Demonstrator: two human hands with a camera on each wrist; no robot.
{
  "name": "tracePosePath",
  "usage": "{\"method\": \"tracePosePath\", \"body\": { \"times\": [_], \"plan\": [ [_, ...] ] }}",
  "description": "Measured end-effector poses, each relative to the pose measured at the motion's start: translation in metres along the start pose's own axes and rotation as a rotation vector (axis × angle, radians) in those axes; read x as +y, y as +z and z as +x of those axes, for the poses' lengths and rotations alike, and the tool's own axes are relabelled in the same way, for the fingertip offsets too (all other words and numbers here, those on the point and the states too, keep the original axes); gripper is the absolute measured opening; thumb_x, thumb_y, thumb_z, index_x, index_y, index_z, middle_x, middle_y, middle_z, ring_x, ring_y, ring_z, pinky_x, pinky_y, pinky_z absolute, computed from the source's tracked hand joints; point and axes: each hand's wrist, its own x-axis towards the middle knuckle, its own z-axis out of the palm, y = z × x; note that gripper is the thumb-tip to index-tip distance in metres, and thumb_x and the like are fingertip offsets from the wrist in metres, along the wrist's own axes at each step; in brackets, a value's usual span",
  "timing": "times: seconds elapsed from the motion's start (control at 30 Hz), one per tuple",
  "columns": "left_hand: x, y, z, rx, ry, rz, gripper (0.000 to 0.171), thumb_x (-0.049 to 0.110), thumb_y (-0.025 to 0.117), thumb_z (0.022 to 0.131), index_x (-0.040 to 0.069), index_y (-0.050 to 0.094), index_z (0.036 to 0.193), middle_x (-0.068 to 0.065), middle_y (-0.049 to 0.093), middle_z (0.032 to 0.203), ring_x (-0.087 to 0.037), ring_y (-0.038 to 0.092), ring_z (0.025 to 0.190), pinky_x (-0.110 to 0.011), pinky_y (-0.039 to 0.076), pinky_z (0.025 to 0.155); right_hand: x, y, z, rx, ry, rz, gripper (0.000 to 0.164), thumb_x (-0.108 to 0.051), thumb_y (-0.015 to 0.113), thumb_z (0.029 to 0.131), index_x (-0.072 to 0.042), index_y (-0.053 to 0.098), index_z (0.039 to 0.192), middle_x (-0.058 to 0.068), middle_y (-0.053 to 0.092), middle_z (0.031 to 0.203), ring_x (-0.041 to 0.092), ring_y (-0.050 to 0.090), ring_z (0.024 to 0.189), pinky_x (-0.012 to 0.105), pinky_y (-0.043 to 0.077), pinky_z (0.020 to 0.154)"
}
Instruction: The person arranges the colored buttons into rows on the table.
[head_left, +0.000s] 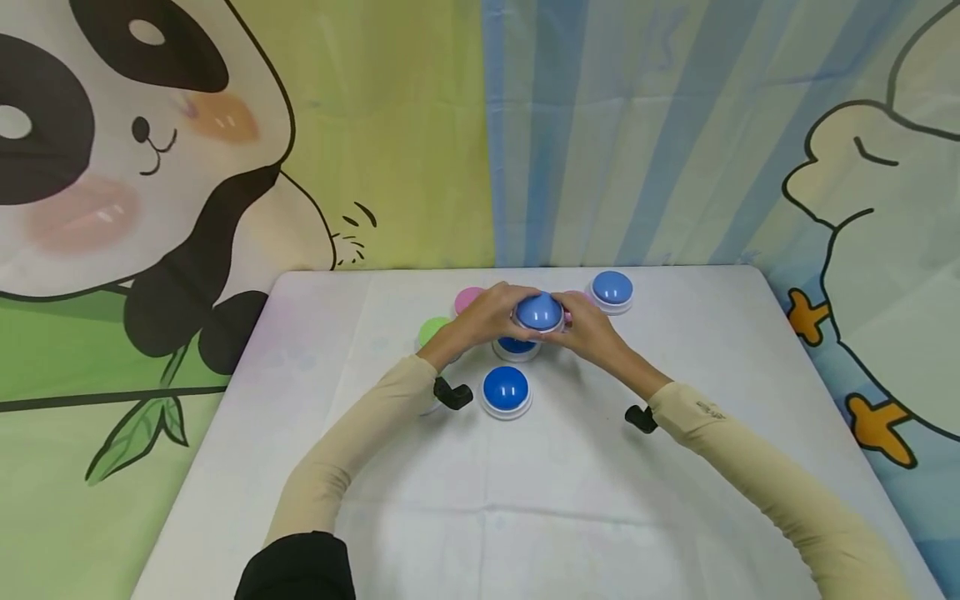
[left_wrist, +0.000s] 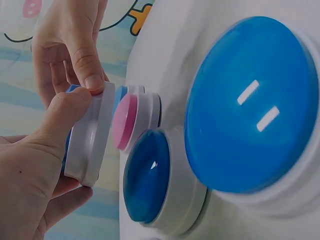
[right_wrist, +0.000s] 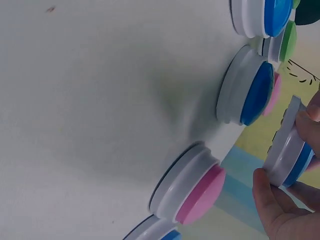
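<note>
Both hands hold one push button (head_left: 539,312), with a blue dome and a white base, above the table. The left hand (head_left: 491,317) grips its left side and the right hand (head_left: 596,337) its right side. In the left wrist view, the thumbs lie along the white rim of the held button (left_wrist: 87,145). Its underside faces the table in the right wrist view, with right-hand fingers (right_wrist: 265,195) at the edge. Below it stands another blue button (head_left: 517,347), partly covered. A further blue button (head_left: 506,388) sits nearer the person.
On the white table (head_left: 480,517), a blue button (head_left: 612,287) stands at the back right. A pink button (head_left: 468,297) and a green one (head_left: 432,330) are left of the hands. Another pink button (right_wrist: 202,195) is partly hidden behind the right hand in the head view. A printed cloth (head_left: 420,125) hangs behind.
</note>
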Motion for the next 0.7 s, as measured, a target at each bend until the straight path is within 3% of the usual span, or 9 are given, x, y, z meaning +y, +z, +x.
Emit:
{"method": "tracePosePath", "body": {
  "times": [0.3,0.7],
  "plan": [
    [0.014,0.013,0.015,-0.002,0.042,0.014,0.077,0.060,0.066,0.071,0.016,0.048,0.132,-0.001,0.058,0.128,-0.014,0.054,0.113,-0.026,0.048,0.093,0.015,-0.010,-0.015,0.032,-0.065,-0.037,0.073,-0.025,0.077,0.073,-0.005,0.041,0.134,0.015,0.050,0.132,0.029,0.052,0.113,0.043,0.049,0.093],
    [0.038,0.031,0.035,0.003,0.055,0.051,0.076,0.055,0.071,0.070,0.024,0.046,0.134,0.001,0.060,0.123,-0.014,0.053,0.109,-0.026,0.048,0.092,0.035,-0.022,-0.036,0.059,-0.056,-0.079,0.078,-0.021,0.077,0.073,-0.001,0.037,0.137,0.022,0.047,0.132,0.034,0.053,0.113,0.042,0.053,0.083]
  ]
}}
